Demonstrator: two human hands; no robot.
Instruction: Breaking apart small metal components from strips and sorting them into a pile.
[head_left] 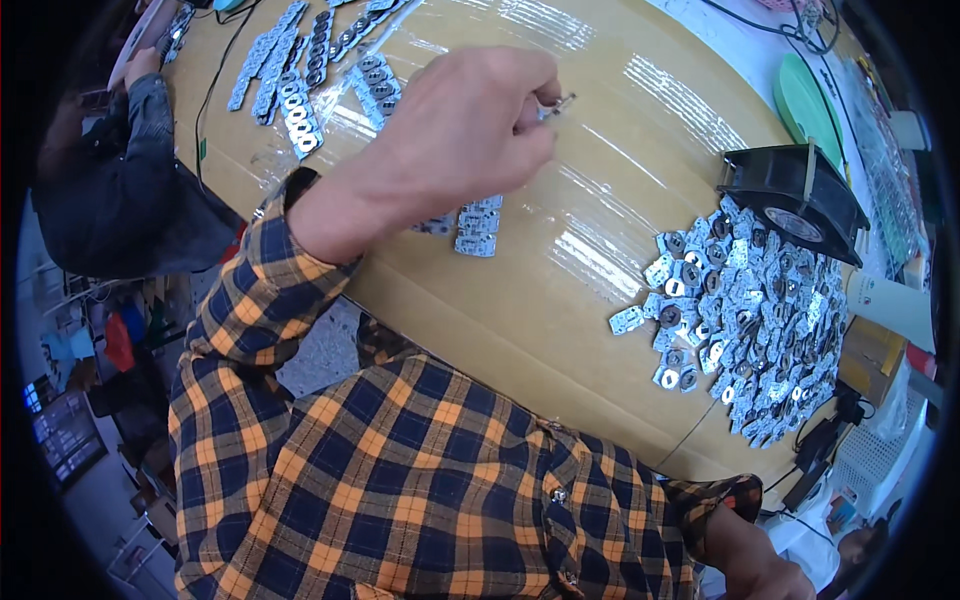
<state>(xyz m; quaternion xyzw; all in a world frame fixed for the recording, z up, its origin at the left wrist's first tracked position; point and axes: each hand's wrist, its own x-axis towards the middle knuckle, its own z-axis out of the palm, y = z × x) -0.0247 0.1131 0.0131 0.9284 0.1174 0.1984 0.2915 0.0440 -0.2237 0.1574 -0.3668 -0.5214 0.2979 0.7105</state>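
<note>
My left hand reaches over the brown table with thumb and fingers pinched together. Between the fingertips is a small circuit board, seen nearly edge-on and partly hidden. Below that wrist lies a short strip of joined circuit boards, half covered by the hand. Another strip with dark round parts rests just beyond the forearm. My right hand hangs low at the right, off the table. Its fingers are hidden at the picture's lower edge.
A large heap of small circuit boards covers the table's right side. Behind it stand a black fan and a green plate. Several board strips lie at the far left, beside a cable and another person's dark sleeve.
</note>
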